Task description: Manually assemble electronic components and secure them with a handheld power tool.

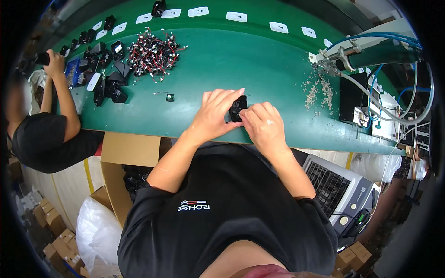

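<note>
A small black plastic housing [238,104], its hollow side facing up, is gripped in my left hand [212,113] just above the green table near its front edge. The fingers and thumb of that hand close around its left side. My right hand [265,127] has its thumb and index finger pinched together at the lower right of the housing's opening. Whatever sits between those fingertips is hidden. Left of my hands, a small green circuit board [170,97] with a short wire lies on the table. Beyond it is a heap of red and black connector wires [154,54].
Black housings [116,85] are piled at the left, near a co-worker [41,134] holding a black part. Scattered small screws [320,92] lie by a machine [354,60] with blue hoses on the right. White cards [237,17] line the back ledge. A cardboard box [130,148] stands below.
</note>
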### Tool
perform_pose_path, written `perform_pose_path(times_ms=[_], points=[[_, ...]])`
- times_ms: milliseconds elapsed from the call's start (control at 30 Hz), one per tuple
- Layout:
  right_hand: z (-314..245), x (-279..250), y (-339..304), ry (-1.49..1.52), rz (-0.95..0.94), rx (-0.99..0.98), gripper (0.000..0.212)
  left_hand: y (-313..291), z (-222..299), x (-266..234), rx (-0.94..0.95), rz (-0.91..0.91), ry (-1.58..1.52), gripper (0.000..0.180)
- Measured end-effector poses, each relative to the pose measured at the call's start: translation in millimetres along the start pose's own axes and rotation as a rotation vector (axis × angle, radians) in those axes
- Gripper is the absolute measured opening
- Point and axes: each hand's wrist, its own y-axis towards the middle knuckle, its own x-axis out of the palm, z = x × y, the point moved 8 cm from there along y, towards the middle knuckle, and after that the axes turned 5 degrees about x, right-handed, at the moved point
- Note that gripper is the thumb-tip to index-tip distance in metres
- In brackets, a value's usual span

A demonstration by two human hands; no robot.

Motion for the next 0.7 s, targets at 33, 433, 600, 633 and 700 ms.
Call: perform_pose_path(times_ms=[33,433,600,633,700], points=[[-1.3,0.2,0.2,-0.011,-0.011,-0.013,0.016,0.3,0.3,-0.3,-0.001,-0.001,-0.003,0.096],[-6.2,9.7,13.9,-0.002,-0.245,0.072,0.027,-1.2,-5.3,-1.8,-0.026,0.022,-0.057,0.085],[-5.8,-4.1,10.4,0.067,-0.237,0.145,0.036,-0.1,-7.1,-2.0,-0.07,0.044,-0.058,0.085],[-10.6,-13.0,10.6,0.039,-0.219,0.17,0.037,0.4,-6.2,-2.8,-0.068,0.044,-0.057,0.085],[-32.6,-72.0,14.0,0.16,0.095,0.046,0.036,1.3,-2.9,-7.8,-0.046,0.073,-0.07,0.081]])
